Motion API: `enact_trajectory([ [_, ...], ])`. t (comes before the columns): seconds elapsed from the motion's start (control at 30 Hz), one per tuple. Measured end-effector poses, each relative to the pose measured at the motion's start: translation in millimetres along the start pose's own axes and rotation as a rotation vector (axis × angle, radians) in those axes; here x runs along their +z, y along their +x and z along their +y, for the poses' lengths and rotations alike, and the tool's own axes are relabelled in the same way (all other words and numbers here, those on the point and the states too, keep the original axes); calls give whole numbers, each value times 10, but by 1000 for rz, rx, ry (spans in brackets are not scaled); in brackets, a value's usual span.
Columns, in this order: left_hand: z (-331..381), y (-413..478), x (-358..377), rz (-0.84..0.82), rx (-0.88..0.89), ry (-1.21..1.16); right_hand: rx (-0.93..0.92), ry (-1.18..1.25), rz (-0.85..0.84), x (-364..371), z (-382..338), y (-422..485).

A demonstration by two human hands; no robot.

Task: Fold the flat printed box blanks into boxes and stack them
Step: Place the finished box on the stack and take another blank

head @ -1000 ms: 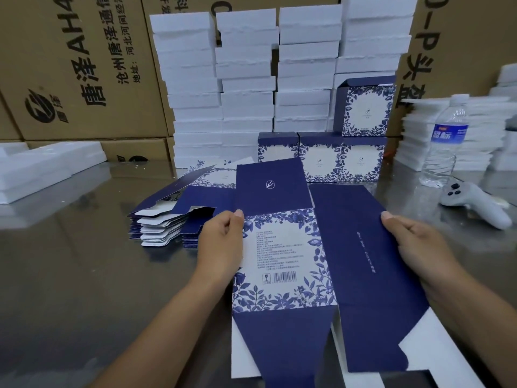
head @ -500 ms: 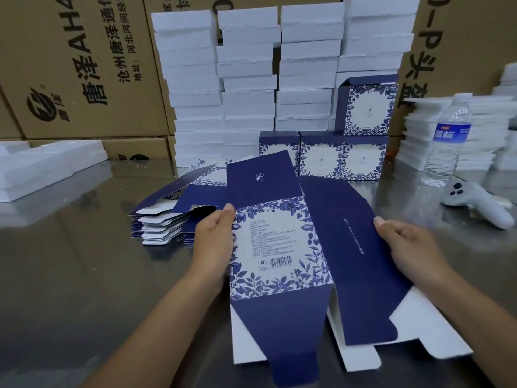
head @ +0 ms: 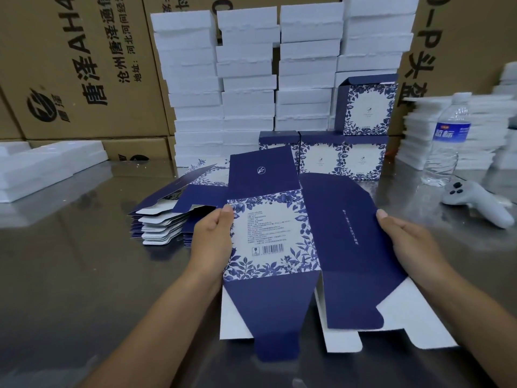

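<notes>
Fingers [head: 382, 215] of left hand [head: 209, 239] and right hand [head: 411, 242]: curled, pinching opposite side edges of the flat box blank [head: 274, 228], frame centre, over the table [head: 70, 275]. Likely light, thin, crease-prone card; grip panel edges beside the creases.

Head-worn view, forward-down, close

One held blank [head: 270, 233], four boxes [head: 367, 107], one bottle [head: 447, 135]

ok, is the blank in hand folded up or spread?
Spread. The blank shows floral and navy panels side by side, end flaps unfolded; left hand and right hand pinch its side edges.
</notes>
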State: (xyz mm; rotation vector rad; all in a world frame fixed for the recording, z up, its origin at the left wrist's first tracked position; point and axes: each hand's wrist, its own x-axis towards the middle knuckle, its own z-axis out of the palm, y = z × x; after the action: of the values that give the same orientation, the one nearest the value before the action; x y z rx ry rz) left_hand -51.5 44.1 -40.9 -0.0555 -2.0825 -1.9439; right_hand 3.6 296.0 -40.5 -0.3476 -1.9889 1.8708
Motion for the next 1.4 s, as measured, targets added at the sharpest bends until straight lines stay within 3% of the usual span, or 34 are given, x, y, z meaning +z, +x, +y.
enact_trajectory([
  [0.37, 1, 7, 40, -77, -202, -176, -87, -174, 23, -58, 46, 44],
  [0.57, -6, -3, 50, -80, -7, -1, -89, -140, 97, -86, 21, 65],
  [0.77, -6, 24, 14, 28, 70, 90, -29, 13, -12, -34, -2, 1],
  [1.0, -29, 28, 16, 33, 49, 55, -33, -5, -29, -50, 28, 34],
  [1.2, 23, 14, 47, -56, -124, -170, -60, -77, 29, -94, 40, 56],
  [1.4, 2, -2, 22, -94, 15, 0, -29, -27, 52, -72, -5, 7],
])
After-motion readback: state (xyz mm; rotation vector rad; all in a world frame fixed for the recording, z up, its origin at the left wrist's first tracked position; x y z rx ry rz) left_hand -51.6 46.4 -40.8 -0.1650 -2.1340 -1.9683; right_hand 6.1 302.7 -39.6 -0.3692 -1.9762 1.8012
